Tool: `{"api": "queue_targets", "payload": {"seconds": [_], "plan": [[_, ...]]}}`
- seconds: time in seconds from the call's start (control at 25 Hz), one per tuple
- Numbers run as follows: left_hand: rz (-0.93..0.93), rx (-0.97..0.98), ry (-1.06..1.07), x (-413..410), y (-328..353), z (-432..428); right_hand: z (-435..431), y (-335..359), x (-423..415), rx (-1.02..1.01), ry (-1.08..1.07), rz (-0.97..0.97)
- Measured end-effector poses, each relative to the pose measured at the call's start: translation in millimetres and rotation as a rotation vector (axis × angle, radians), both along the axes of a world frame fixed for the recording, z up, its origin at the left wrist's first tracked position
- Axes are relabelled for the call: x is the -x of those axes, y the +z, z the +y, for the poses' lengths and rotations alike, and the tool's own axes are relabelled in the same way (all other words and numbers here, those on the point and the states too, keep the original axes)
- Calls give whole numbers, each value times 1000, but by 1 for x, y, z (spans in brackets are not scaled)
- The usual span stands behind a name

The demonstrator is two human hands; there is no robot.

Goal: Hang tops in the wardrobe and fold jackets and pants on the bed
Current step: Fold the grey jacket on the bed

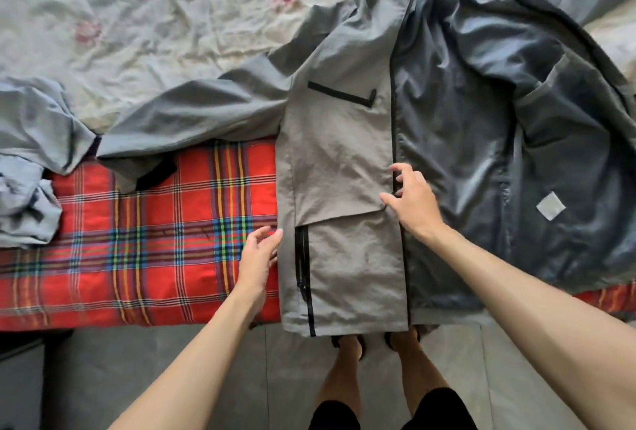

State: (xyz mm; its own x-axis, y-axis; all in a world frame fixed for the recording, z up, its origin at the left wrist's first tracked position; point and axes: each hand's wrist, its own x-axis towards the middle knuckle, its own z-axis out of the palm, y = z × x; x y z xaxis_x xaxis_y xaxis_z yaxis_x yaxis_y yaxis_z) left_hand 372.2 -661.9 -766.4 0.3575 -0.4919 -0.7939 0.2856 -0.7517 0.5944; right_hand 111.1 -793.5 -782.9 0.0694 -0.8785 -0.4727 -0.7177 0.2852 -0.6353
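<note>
A grey jacket (pixel 339 161) lies spread on the bed, its left front panel closed and its right panel thrown open, showing the dark lining (pixel 481 140). One sleeve (pixel 192 113) stretches out to the left. My right hand (pixel 411 197) hovers over the black zipper edge at the jacket's middle, fingers loosely curled, holding nothing. My left hand (pixel 260 254) is at the jacket's left hem edge with relaxed fingers, just beside the fabric.
A red plaid blanket (pixel 137 250) covers the bed's near edge, with a pale floral sheet (pixel 155 17) behind. A crumpled blue-grey garment (pixel 31 161) lies at the left. My feet (pixel 375 347) stand on the grey tiled floor below the hem.
</note>
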Motion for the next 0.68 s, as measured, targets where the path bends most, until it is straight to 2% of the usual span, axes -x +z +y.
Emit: {"api": "queue_targets", "payload": {"seconds": [0.08, 0.16, 0.32, 0.4, 0.48, 0.56, 0.68], "plan": [[146, 58, 94, -12, 4, -41, -23, -3, 0, -74, 66, 37], [229, 107, 167, -29, -1, -98, -62, -3, -5, -26, 87, 85], [250, 124, 213, -38, -13, -198, -137, -13, -32, 97, -41, 79], [278, 81, 295, -35, -20, -222, -150, -23, -45, 158, -101, 76], [303, 8, 334, -35, -24, -228, -149, -38, -43, 236, -72, 68], [206, 57, 425, -34, -27, -232, -149, -47, -34, 273, -18, 30], [-252, 97, 645, -24, -26, -227, -156, -50, -28, 283, 41, 24]]}}
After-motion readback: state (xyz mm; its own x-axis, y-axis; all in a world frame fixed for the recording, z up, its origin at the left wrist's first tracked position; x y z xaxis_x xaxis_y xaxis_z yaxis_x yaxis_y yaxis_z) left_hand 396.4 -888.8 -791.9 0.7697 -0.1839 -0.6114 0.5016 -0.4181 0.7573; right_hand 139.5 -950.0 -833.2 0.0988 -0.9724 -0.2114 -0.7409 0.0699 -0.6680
